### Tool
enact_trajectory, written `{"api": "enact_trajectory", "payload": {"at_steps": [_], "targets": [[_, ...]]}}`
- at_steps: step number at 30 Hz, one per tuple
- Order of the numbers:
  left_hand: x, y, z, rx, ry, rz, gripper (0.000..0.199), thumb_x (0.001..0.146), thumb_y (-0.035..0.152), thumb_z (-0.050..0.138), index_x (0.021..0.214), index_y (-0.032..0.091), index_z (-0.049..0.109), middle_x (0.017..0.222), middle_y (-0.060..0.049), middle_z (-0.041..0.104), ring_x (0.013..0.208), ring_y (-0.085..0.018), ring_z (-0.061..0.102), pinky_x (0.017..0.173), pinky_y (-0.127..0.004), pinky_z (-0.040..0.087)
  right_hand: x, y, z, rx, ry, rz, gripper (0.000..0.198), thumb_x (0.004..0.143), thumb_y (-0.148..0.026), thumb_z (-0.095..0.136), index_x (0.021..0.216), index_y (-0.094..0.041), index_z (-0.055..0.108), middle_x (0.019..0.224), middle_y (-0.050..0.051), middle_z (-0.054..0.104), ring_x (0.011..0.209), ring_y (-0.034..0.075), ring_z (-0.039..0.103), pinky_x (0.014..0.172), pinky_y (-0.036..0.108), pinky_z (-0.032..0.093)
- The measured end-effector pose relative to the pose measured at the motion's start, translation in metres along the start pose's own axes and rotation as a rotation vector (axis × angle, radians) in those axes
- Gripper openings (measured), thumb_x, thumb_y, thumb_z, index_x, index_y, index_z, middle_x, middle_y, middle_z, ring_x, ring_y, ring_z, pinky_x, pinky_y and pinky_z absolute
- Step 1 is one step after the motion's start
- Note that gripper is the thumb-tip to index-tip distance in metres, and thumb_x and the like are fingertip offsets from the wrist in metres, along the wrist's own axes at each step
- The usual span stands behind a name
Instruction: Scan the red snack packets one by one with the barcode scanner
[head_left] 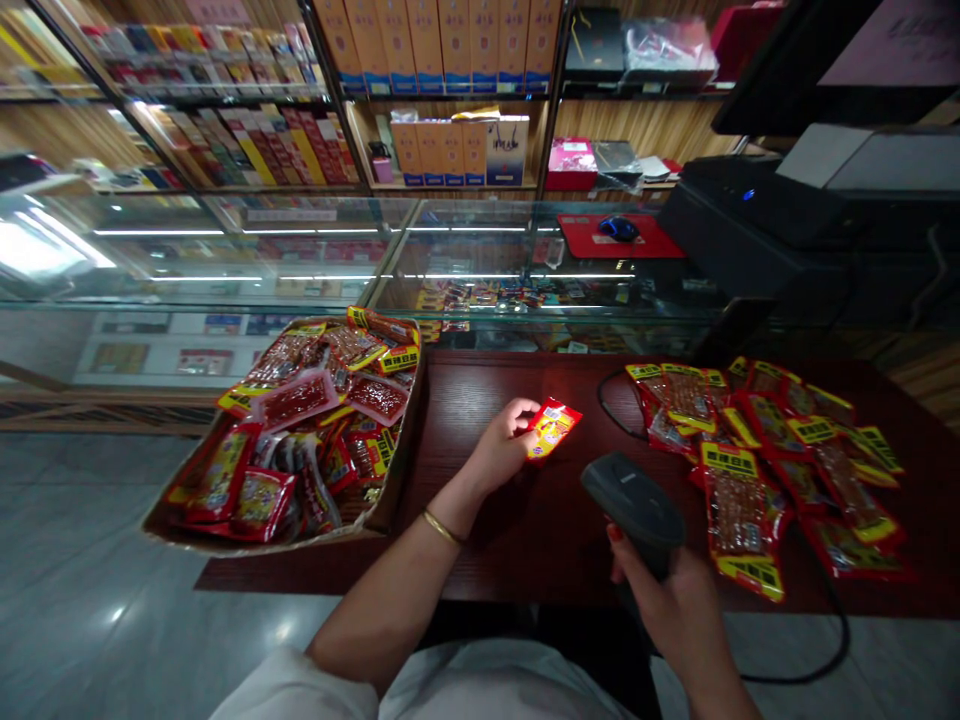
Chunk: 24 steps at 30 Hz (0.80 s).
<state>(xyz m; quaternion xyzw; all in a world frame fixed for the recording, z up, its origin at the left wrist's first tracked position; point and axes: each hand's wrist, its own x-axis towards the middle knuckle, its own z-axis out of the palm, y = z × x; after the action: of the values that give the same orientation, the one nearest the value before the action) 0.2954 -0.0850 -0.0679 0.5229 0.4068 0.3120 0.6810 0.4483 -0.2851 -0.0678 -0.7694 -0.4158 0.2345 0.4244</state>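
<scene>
My left hand (504,447) pinches a small red and yellow snack packet (553,430) by its near left side, over the dark wooden counter (480,540). A white label with a barcode shows on the packet's upper part. In my right hand (671,600) is a black barcode scanner (634,500), its head tilted up and to the left, close to the packet. My fingers wrap round its handle. Left of my hands sits a cardboard box (386,505) heaped with snack packets (300,395). On the right lies a loose pile of similar packets (739,500).
A black cable (836,640) loops near the right pile. Beyond the counter stands a glass display case (465,240) with a computer mouse (619,229) on a red mat (574,238). A dark machine (817,210) and a monitor (780,90) stand at back right. Stocked shelves line the wall.
</scene>
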Motion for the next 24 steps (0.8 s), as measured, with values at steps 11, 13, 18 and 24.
{"api": "enact_trajectory", "payload": {"at_steps": [11, 13, 18, 24], "targets": [[0.002, -0.004, -0.001, -0.310, -0.056, -0.056, 0.048, 0.069, 0.029, 0.085, 0.109, 0.018, 0.061, 0.096, -0.005, 0.078, 0.074, -0.017, 0.072, 0.069, -0.026, 0.056, -0.001, -0.004, -0.001, 0.092, 0.030, 0.011, 0.051, 0.083, -0.070, 0.070, 0.064, -0.023, 0.064, 0.056, 0.004, 0.069, 0.050, 0.021, 0.065, 0.051, 0.028, 0.053], [0.004, -0.007, 0.004, -0.299, -0.018, -0.070, 0.047, 0.070, 0.030, 0.085, 0.111, 0.018, 0.064, 0.095, -0.005, 0.078, 0.075, -0.016, 0.072, 0.069, -0.025, 0.056, -0.003, 0.002, -0.004, 0.113, 0.042, -0.015, 0.047, 0.085, -0.065, 0.071, 0.065, -0.023, 0.064, 0.056, 0.004, 0.069, 0.050, 0.020, 0.065, 0.053, 0.028, 0.054], [0.024, -0.014, 0.058, -0.323, -0.056, -0.164, 0.038, 0.072, 0.019, 0.083, 0.107, 0.018, 0.070, 0.091, -0.004, 0.078, 0.071, -0.015, 0.072, 0.070, -0.026, 0.058, -0.013, 0.022, -0.020, 0.106, 0.093, -0.037, 0.041, 0.087, -0.058, 0.071, 0.069, -0.022, 0.068, 0.054, 0.002, 0.067, 0.048, 0.020, 0.064, 0.052, 0.027, 0.053], [0.087, 0.001, 0.167, -0.346, -0.333, -0.148, 0.021, 0.077, 0.010, 0.073, 0.098, 0.011, 0.075, 0.079, -0.007, 0.076, 0.064, -0.014, 0.068, 0.074, -0.030, 0.060, -0.022, 0.020, -0.039, 0.099, 0.224, 0.040, 0.048, 0.085, -0.063, 0.071, 0.059, -0.023, 0.065, 0.053, 0.002, 0.066, 0.049, 0.020, 0.063, 0.054, 0.028, 0.054]]}}
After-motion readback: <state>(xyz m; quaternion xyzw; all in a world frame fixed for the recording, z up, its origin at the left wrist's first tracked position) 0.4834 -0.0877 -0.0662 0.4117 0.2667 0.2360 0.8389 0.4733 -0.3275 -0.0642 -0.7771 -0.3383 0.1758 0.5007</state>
